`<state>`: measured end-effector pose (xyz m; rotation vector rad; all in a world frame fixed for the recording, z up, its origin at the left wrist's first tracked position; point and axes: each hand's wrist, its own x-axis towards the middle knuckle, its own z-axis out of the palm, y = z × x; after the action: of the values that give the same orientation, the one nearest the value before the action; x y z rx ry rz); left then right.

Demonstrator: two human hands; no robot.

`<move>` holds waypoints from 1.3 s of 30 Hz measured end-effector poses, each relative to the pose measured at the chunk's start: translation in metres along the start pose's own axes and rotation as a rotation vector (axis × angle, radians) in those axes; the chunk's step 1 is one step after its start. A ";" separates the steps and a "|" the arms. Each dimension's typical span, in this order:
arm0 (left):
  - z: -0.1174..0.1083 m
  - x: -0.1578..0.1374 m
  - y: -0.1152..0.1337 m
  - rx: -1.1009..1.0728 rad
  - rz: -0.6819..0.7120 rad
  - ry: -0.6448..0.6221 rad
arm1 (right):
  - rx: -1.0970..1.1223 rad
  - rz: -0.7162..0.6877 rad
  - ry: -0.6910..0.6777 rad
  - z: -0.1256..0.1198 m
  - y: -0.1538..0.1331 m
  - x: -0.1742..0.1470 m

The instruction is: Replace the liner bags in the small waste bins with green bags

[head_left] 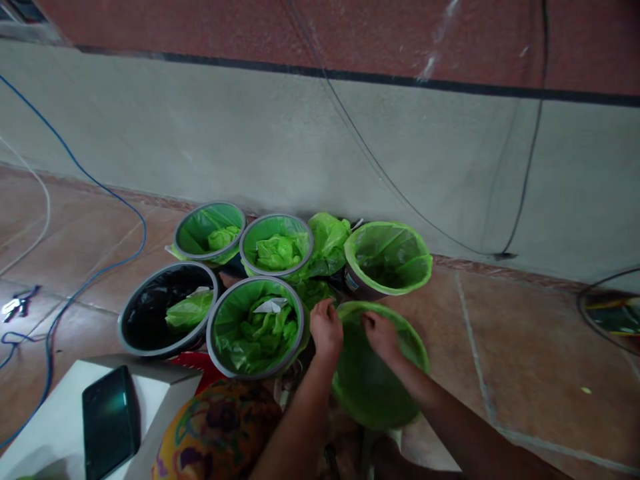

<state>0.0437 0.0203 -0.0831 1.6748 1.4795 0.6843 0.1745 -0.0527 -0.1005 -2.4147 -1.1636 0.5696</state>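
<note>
A round bin lined with a light green plastic bag (375,407) stands in front of me, the bag folded over its rim. My left hand (327,330) is at the bin's left rim with its fingers curled closed; what they grip, if anything, is hidden. Over the bin's opening, my right hand (384,337) has its fingers pinched together, and I cannot make out anything in them. Just behind stands another bin (387,290) with a green liner. To the left, a grey-rimmed bin (214,353) holds bunched green bags (265,330) and a white paper piece.
More grey-rimmed bins (277,273) (177,233) stand by the wall, beside a black-lined bin (145,317). A phone (111,421) lies on a white box (60,393). Blue cable (105,270) crosses the tiles at left; a dark cable (370,150) hangs along the wall.
</note>
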 end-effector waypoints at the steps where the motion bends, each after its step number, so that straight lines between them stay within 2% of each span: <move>1: 0.005 0.009 0.003 0.008 -0.008 -0.034 | 0.000 -0.018 0.021 -0.008 0.002 0.005; 5: 0.025 0.028 0.002 0.059 -0.026 -0.250 | -0.008 -0.249 0.069 -0.029 0.009 0.034; 8: 0.029 0.025 -0.004 0.237 0.024 -0.400 | -0.011 -0.361 -0.062 -0.024 0.020 0.051; 10: 0.027 0.019 -0.007 0.368 0.084 -0.459 | 0.023 -0.382 -0.126 -0.014 0.031 0.056; 13: 0.025 0.013 -0.009 0.529 0.156 -0.497 | 0.075 -0.379 -0.123 -0.002 0.047 0.057; 18: 0.026 0.013 -0.012 0.639 0.217 -0.557 | 0.040 -0.349 -0.129 0.003 0.060 0.059; 22: 0.026 0.012 -0.012 0.686 0.150 -0.569 | -0.118 -0.292 -0.205 -0.005 0.060 0.059; 25: 0.024 0.009 -0.007 0.691 0.112 -0.557 | -0.158 -0.286 -0.217 -0.015 0.057 0.053; 30: 0.013 0.004 0.000 0.490 0.054 -0.377 | 0.037 -0.377 -0.191 -0.027 0.042 0.054; 34: 0.008 0.007 -0.001 0.354 -0.047 -0.308 | 0.121 -0.342 -0.206 -0.019 0.033 0.067; 36: 0.007 0.008 -0.005 0.399 -0.091 -0.333 | 0.093 -0.374 -0.252 -0.012 0.033 0.071; 39: 0.010 0.002 -0.012 0.463 -0.066 -0.401 | 0.031 -0.422 -0.270 -0.004 0.040 0.069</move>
<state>0.0451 0.0209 -0.0986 1.9508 1.4555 -0.0490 0.2411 -0.0207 -0.1307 -2.0176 -1.7026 0.7790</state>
